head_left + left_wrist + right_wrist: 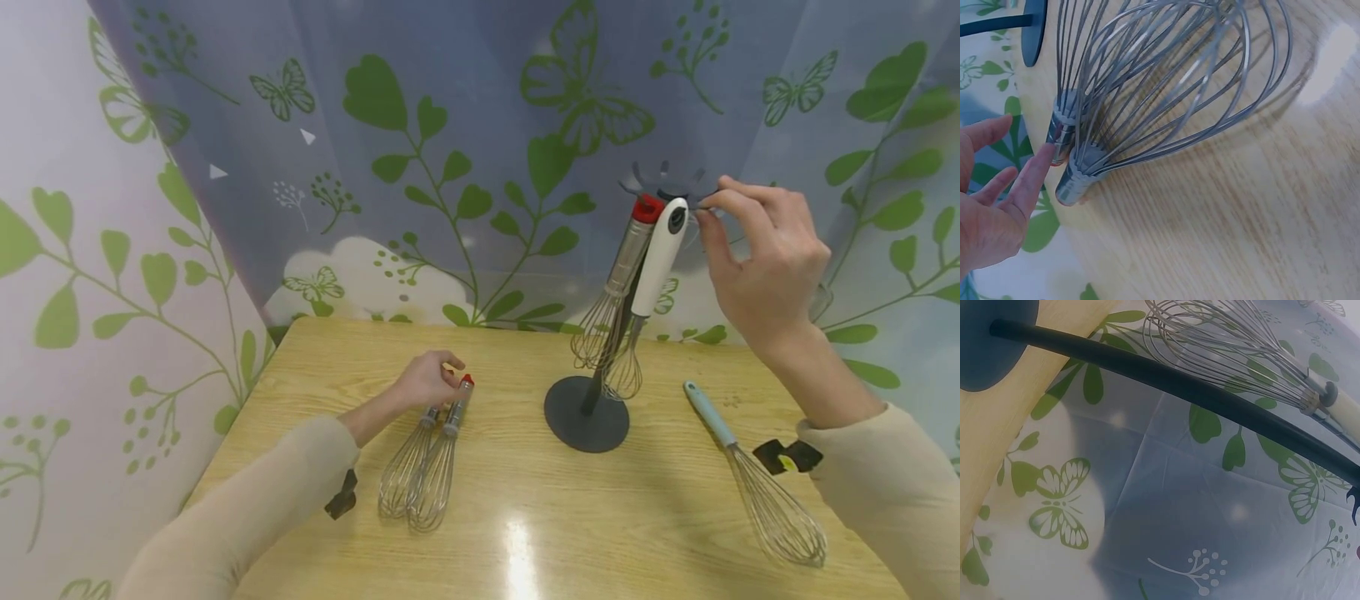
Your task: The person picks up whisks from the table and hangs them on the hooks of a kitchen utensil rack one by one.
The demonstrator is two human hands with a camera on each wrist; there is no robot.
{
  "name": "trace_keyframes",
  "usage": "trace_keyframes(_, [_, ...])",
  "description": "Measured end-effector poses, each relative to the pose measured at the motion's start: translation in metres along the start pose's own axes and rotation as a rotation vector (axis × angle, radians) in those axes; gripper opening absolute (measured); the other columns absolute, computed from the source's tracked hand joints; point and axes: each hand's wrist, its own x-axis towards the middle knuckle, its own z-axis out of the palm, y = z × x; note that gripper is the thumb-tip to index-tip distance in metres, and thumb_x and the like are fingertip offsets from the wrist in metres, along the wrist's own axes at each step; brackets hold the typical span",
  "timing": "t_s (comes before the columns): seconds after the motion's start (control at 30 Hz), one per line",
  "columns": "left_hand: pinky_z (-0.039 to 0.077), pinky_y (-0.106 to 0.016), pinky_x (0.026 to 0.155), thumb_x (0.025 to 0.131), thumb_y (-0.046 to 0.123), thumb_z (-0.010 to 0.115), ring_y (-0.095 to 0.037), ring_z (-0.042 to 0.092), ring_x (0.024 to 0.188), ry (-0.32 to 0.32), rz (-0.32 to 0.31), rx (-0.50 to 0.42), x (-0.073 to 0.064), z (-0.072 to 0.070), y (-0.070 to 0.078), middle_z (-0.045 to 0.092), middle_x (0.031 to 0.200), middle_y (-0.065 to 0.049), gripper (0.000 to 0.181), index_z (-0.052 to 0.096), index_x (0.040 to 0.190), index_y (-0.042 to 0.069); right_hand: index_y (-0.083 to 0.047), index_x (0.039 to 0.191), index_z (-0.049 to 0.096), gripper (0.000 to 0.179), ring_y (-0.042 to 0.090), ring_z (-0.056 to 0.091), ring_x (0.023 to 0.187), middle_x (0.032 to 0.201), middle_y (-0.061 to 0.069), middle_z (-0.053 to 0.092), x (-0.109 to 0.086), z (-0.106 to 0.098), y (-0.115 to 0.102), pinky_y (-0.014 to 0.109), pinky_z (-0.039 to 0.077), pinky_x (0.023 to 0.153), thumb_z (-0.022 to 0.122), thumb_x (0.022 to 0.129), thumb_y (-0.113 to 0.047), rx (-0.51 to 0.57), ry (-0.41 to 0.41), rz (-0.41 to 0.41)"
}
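My right hand (pixel 772 258) is raised at the top of a dark utensil stand (pixel 585 429), thumb and fingertips pinching one of its hooks. From the stand hang a white-handled whisk (pixel 656 262) and a metal-handled whisk (pixel 624 258) with a red end. Two more whisks, a left one (pixel 403 477) and a right one (pixel 437 483), lie side by side on the table, wires toward me. Over their handles is my left hand (pixel 427 382); in the left wrist view its fingers (pixel 1032 178) are loosely extended, a fingertip right at one handle.
A whisk with a light blue handle (pixel 711 414) lies on the wooden table (pixel 510 483) at the right, beneath my right forearm. Behind the table hangs a curtain (pixel 450 83) printed with leaves and butterflies, close to the stand.
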Motion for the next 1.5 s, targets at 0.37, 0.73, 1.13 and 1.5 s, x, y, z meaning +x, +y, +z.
trace_keyframes(0.37, [0.068,-0.035,0.068,0.086,0.011,0.085,-0.026,0.077,0.081,0.003,-0.058,-0.051,-0.001,0.005,-0.005,0.076,0.111,-0.016,0.060,0.061,0.140,-0.001,-0.003,0.101,0.078,0.015,0.047,0.069,0.098,0.114,0.017,0.079,0.000,0.002,0.002,0.060,0.047,0.066,0.076,0.098,-0.017,0.004,0.003,0.000])
trace_keyframes(0.73, [0.068,-0.036,0.070,0.086,0.009,0.084,-0.021,0.076,0.078,0.001,-0.060,-0.050,0.000,0.012,-0.002,0.077,0.111,-0.018,0.060,0.060,0.140,-0.002,-0.002,0.100,0.078,0.014,0.047,0.069,0.100,0.114,0.018,0.079,0.001,0.001,0.002,0.064,0.048,0.066,0.076,0.097,-0.015,0.000,0.009,-0.002])
trace_keyframes(1.13, [0.069,-0.037,0.071,0.087,0.009,0.083,-0.022,0.078,0.079,-0.042,-0.072,-0.092,-0.003,0.016,-0.002,0.077,0.116,-0.022,0.060,0.058,0.140,-0.003,-0.001,0.100,0.078,0.013,0.049,0.069,0.098,0.113,0.019,0.079,0.001,0.002,0.000,0.062,0.046,0.065,0.076,0.097,-0.014,0.007,0.010,-0.009])
trace_keyframes(1.5, [0.069,-0.035,0.069,0.084,0.007,0.084,-0.025,0.079,0.074,-0.053,-0.091,-0.038,-0.003,0.024,0.002,0.078,0.102,-0.023,0.062,0.059,0.140,-0.004,0.001,0.098,0.077,0.009,0.051,0.068,0.096,0.110,0.023,0.078,0.004,0.001,-0.006,0.067,0.048,0.068,0.077,0.094,-0.007,0.012,0.018,-0.005])
